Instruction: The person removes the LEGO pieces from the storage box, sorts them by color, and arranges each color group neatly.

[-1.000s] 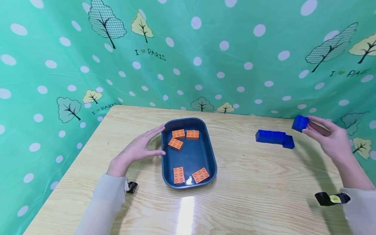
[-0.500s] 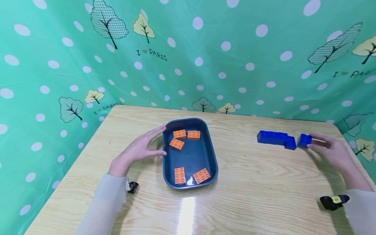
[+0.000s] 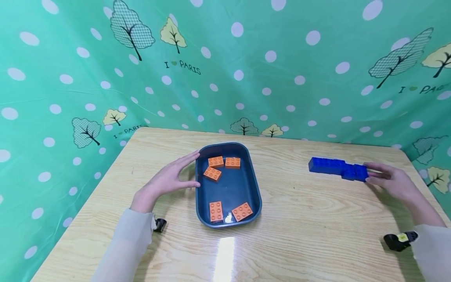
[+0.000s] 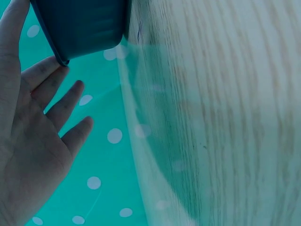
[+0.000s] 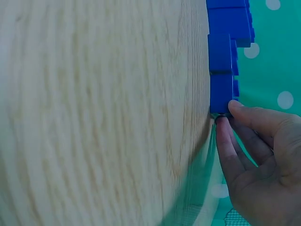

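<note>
At the right end of a row of blue toy bricks [image 3: 325, 165], the thumb and fingers of my right hand [image 3: 392, 181] pinch the end of a blue toy brick [image 3: 361, 172]. In the right wrist view that brick [image 5: 221, 93] sits against the neighbouring blue brick [image 5: 219, 53], studs facing up from the table. A dark blue tray [image 3: 230, 188] holds several orange toy bricks [image 3: 213, 173]. My left hand [image 3: 162, 182] rests its spread thumb and fingertips on the tray's left rim. The left wrist view has the fingers fairly straight beside the tray wall [image 4: 87, 28].
The wooden table [image 3: 299, 235] carries both the tray and the blue row, which lies near its back right. A green dotted cloth [image 3: 218, 62] with tree prints hangs behind the table and along its left side.
My right hand lowered the blue brick from the air to the table, then slid it left against the end of the row. My left hand stayed at the tray.
</note>
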{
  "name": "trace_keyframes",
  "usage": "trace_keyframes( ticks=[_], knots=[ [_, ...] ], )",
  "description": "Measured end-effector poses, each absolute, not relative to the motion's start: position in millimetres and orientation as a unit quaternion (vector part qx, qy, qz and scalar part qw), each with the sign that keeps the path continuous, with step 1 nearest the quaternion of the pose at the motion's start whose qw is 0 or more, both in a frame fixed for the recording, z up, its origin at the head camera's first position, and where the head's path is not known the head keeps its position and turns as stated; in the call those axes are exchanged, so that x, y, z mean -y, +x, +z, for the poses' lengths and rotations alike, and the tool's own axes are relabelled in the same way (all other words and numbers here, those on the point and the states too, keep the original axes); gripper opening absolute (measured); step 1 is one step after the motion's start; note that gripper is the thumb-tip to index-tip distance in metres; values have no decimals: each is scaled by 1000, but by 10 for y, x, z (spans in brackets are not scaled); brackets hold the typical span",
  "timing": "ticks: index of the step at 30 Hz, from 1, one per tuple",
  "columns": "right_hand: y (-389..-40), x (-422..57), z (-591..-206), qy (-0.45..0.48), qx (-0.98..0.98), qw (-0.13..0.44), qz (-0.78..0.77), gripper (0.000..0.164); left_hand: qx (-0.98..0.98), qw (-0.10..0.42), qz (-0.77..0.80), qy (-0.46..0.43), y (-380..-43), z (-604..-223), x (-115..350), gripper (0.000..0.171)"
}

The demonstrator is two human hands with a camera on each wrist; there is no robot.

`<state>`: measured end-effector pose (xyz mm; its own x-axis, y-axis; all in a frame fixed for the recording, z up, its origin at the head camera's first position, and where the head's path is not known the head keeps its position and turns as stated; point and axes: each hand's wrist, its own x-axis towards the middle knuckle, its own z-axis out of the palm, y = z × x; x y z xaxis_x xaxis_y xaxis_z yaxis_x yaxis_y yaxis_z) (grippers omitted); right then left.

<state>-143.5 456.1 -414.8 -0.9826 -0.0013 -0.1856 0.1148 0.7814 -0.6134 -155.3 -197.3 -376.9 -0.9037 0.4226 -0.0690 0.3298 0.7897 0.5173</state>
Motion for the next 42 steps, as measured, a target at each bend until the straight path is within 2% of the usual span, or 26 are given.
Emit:
trace_keyframes(
  ticks=[11,18,24,28,31,35,42],
  knots=[
    [-1415,-4511,-4097,11,-939,75,-335,65,-942,89,254,201,-1550,-3763,1965,97],
    [-1356,-4417,-3922,70,-926,54,-368,70,-942,88,256,200,-1544,-3764,1964,98],
    [-1281,-4081,-3687,75,-901,-30,-425,61,-942,85,256,200,-1549,-3775,1978,98],
    [-1216,-3716,-3529,37,-863,-89,-495,52,-941,81,259,202,-1547,-3780,1983,98],
    [-1165,-3341,-3421,-4,-846,-106,-523,48,-940,78,260,205,-1532,-3788,1994,98],
    [-1064,-2759,-3341,-92,-793,-79,-597,45,-940,81,260,204,-1491,-3805,1999,97],
    [-960,-1734,-3437,-198,-754,39,-626,48,-943,72,253,205,-1523,-3792,1979,97]
  ],
)
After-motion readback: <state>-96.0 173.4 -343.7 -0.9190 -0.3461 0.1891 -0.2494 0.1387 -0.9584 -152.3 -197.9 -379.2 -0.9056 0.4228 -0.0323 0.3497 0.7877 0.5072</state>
